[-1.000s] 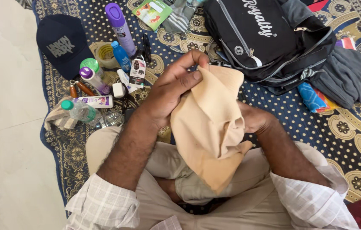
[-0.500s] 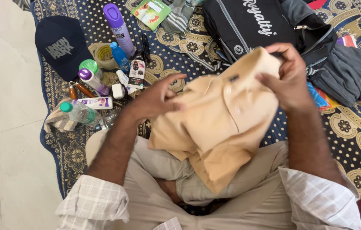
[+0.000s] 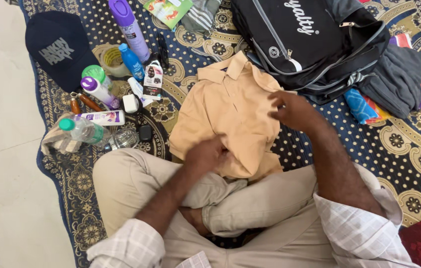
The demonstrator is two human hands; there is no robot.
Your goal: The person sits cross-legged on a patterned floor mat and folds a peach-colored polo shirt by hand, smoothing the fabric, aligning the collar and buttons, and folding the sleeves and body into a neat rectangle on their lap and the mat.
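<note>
Down on the patterned rug [image 3: 409, 149] the tan polo shirt [image 3: 230, 119], held up in the air a moment ago, now lies flat beside the black backpack [image 3: 300, 39], left hand [image 3: 205, 155] pressing its hem, right hand [image 3: 292, 110] open, smoothing it for folding.

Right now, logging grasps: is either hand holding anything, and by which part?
Neither lifts anything: left hand presses the tan shirt near its lower hem; right hand touches its side.
</note>
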